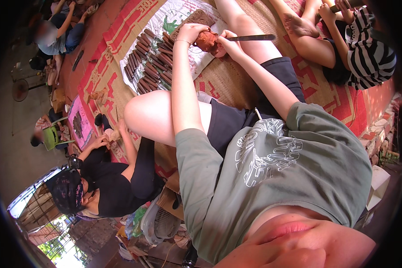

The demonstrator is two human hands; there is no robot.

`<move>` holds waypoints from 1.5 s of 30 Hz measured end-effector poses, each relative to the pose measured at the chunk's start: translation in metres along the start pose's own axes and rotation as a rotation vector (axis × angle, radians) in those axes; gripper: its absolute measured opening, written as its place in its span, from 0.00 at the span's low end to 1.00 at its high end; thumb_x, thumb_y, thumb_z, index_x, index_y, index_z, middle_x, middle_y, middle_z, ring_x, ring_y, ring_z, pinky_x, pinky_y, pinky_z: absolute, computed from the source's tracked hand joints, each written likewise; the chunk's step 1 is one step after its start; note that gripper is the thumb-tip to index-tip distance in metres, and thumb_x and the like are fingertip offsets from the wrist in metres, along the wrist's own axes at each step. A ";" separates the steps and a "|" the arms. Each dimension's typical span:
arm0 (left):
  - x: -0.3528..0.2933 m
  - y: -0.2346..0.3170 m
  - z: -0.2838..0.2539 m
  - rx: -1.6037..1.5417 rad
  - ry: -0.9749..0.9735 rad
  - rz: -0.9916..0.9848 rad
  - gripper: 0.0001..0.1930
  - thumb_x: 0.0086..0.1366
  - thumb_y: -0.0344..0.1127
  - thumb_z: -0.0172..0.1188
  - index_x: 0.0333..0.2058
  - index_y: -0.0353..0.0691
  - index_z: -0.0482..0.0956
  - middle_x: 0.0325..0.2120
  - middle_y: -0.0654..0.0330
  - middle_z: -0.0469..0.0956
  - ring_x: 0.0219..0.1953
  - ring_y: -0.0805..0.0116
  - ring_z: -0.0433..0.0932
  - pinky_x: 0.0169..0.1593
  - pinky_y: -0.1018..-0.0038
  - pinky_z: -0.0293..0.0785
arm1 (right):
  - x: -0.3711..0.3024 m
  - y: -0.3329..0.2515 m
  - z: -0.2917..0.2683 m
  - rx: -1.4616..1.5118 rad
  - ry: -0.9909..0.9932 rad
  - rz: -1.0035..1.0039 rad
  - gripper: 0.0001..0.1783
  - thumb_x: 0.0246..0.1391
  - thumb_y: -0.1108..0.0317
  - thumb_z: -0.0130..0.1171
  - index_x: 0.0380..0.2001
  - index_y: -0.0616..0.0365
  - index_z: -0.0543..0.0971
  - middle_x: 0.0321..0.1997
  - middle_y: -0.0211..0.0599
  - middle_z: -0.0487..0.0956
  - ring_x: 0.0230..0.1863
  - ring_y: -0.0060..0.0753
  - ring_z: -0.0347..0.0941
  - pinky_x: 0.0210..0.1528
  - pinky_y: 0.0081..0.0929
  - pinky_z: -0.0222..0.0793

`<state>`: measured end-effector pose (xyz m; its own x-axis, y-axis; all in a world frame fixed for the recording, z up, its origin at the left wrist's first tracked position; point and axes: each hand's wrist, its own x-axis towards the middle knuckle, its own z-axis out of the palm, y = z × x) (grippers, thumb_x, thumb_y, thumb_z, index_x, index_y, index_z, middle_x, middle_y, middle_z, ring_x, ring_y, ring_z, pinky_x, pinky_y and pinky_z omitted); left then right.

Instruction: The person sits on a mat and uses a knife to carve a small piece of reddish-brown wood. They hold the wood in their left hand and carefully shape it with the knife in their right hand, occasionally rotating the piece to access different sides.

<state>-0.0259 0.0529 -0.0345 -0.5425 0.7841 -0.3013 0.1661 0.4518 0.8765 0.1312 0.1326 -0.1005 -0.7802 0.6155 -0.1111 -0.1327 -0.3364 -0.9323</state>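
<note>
My left hand (193, 34), fingers bent over it, steadies a reddish-brown carved piece (207, 41) between my raised knees. In my right hand (229, 45) is a long dark carving tool (257, 38), its rounded end sticking out to the right. The tool's other end meets the carved piece, but my fingers hide its tip. Behind my left hand lies a brown block (200, 18) with a rough surface. Many slim brown-handled sticks (148, 62), which look like carving tools, lie in rows on a white cloth (174, 11) left of my left forearm.
A red and tan woven mat (214, 87) lies beneath me. One person (116, 178) in black sits close on my left; another in a striped shirt (366, 49) is at the far right. A grey fan (160, 223) stands at lower left. More people work at the far left.
</note>
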 end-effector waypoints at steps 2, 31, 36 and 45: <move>0.002 -0.005 0.000 0.018 0.005 0.013 0.12 0.54 0.36 0.56 0.32 0.34 0.82 0.31 0.59 0.80 0.34 0.74 0.77 0.42 0.79 0.71 | 0.001 0.000 0.003 -0.021 0.011 -0.020 0.07 0.44 0.73 0.55 0.18 0.58 0.67 0.17 0.29 0.71 0.19 0.17 0.66 0.21 0.18 0.63; 0.000 -0.002 -0.002 -0.034 0.017 0.002 0.11 0.53 0.34 0.57 0.32 0.34 0.82 0.31 0.58 0.80 0.33 0.75 0.77 0.42 0.79 0.71 | 0.014 0.005 -0.001 -0.087 -0.076 -0.083 0.07 0.44 0.72 0.55 0.19 0.59 0.68 0.19 0.25 0.69 0.23 0.15 0.64 0.25 0.17 0.61; -0.001 0.001 -0.003 -0.076 -0.033 -0.053 0.12 0.53 0.33 0.56 0.33 0.33 0.81 0.32 0.58 0.80 0.35 0.73 0.77 0.43 0.79 0.71 | 0.014 0.011 -0.001 -0.129 -0.055 -0.099 0.07 0.43 0.72 0.55 0.18 0.58 0.67 0.17 0.23 0.68 0.20 0.14 0.62 0.21 0.17 0.59; 0.000 0.000 -0.001 0.054 -0.025 0.033 0.12 0.52 0.34 0.55 0.31 0.33 0.82 0.32 0.59 0.80 0.35 0.73 0.77 0.43 0.79 0.71 | 0.010 0.006 0.000 -0.077 -0.052 -0.092 0.07 0.44 0.72 0.54 0.19 0.58 0.67 0.17 0.24 0.68 0.20 0.14 0.62 0.21 0.17 0.59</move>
<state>-0.0271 0.0525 -0.0338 -0.5155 0.8092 -0.2820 0.2280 0.4468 0.8651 0.1224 0.1372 -0.1070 -0.7980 0.6027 -0.0072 -0.1597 -0.2230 -0.9616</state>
